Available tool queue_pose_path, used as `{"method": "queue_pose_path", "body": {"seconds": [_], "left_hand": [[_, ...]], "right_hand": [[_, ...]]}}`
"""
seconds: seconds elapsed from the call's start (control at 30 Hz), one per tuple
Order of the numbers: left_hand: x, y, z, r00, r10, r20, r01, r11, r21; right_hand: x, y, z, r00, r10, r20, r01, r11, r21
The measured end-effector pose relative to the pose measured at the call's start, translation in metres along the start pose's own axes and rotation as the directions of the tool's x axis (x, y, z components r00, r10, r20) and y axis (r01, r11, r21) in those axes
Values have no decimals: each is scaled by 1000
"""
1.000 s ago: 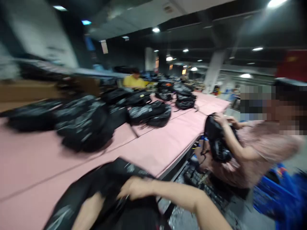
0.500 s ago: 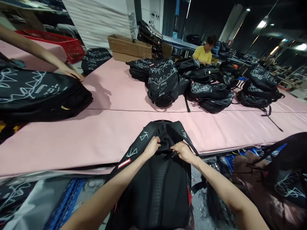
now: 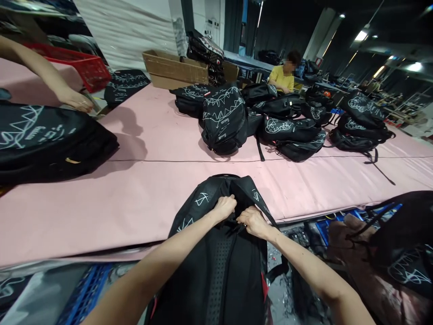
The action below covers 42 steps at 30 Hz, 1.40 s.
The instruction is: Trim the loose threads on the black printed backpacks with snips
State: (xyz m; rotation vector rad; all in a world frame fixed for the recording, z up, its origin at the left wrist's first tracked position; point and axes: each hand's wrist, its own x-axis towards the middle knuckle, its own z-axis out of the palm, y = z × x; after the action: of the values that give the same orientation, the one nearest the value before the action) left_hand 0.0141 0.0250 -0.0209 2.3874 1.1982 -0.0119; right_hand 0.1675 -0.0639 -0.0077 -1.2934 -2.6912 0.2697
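A black backpack (image 3: pixel 219 271) with white line drawings lies back-side up over the near edge of the pink table (image 3: pixel 152 189), its top end resting on the table. My left hand (image 3: pixel 225 206) is closed on the fabric at the base of the shoulder straps. My right hand (image 3: pixel 251 221) is closed right beside it, pinching the same spot; a thin dark thing shows under its fingers, too small to name. The two hands nearly touch.
A heap of black backpacks (image 3: pixel 237 117) sits mid-table, more (image 3: pixel 361 126) at far right. Another backpack (image 3: pixel 50 140) lies at left under another person's hand (image 3: pixel 72 99). Cardboard box (image 3: pixel 176 70) and red crate (image 3: pixel 81 67) behind. A person in yellow (image 3: pixel 282 76) sits far off. Blue crates (image 3: pixel 84 293) below.
One second ago the view was blurred and swung right toward a co-worker; it now faces the table. Since half a second ago my hands drew closer together on the backpack's top.
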Motion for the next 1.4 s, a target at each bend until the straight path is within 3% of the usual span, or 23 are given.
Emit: {"method": "queue_pose_path", "body": {"seconds": [0.17,0.23,0.33,0.4,0.6,0.9,1.2,1.4], "left_hand": [[-10,-6,2,998,-40,-57,34,994,-104],[-14,-8,4,992,-97,-76,85,984,-155],[-20,-11,6,973,-208,-96,182,956,-228],[-22,-13,7,959,-261,-115,222,937,-270],[-26,-15,6,935,-325,-142,254,894,-369],[-32,-15,2,937,-314,-156,224,878,-424],[-31,-17,2,932,-316,-176,206,864,-460],[-26,-24,-5,905,-363,-223,207,833,-514]], "right_hand": [[5,12,-13,999,8,-38,-4,994,108],[12,18,-22,991,123,-55,-119,990,79],[27,24,-35,943,333,-19,-334,941,-62],[37,24,-39,927,376,1,-373,920,-122],[56,20,-39,950,307,54,-293,939,-181],[69,18,-28,968,168,189,-142,979,-146],[69,16,-24,965,188,181,-168,979,-119],[63,20,-23,962,247,119,-244,969,-33]]}}
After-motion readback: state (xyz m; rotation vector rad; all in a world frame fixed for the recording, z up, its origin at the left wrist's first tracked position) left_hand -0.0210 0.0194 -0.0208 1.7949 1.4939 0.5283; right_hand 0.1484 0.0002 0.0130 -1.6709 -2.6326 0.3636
